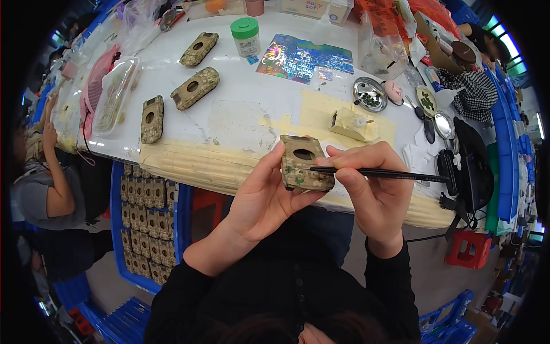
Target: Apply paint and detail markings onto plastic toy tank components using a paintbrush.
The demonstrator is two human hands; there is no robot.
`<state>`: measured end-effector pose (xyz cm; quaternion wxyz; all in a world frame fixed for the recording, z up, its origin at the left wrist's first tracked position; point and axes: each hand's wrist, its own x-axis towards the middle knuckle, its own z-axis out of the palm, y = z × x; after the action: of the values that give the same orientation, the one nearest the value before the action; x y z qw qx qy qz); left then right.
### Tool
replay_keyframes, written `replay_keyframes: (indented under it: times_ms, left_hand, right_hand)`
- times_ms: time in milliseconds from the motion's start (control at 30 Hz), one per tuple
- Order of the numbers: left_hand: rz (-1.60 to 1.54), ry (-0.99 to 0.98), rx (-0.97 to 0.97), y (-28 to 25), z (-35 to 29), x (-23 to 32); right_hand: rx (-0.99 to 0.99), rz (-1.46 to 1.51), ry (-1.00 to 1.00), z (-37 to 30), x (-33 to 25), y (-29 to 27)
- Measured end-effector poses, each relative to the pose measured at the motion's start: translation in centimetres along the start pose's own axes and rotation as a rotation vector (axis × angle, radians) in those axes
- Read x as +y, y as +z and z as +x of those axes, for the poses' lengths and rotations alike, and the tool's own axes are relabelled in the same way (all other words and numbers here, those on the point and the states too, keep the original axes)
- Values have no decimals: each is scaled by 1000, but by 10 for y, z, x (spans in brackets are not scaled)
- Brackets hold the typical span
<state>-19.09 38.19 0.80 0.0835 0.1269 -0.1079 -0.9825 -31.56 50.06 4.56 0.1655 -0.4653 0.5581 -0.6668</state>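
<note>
My left hand holds a small camouflage-patterned model tank hull, tilted up just beyond the table's front edge. Its top has a round hole, and small green patches lie on its lower part. Between thumb and fingers, my right hand grips black tweezers, their tip touching the hull just below the hole. Whether a piece sits in the tip is too small to tell. Three similar hulls, a far one, a middle one and a near one, lie on the table to the left.
A round metal dish holds small green bits, beside a taped block. Farther back are a green-lidded jar and shiny film. A blue crate with rows of hulls stands below left. Another person sits at the left.
</note>
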Motion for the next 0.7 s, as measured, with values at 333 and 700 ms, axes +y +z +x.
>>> replay_keyframes:
  times_ms: [333,700]
  left_hand:
    - [4,-9,-75,-4,1,1]
    - [9,-14,-80,-6,1,2]
  right_hand:
    - [1,-35,-21,1,1,0]
    - [8,-34,-18,1,1,1]
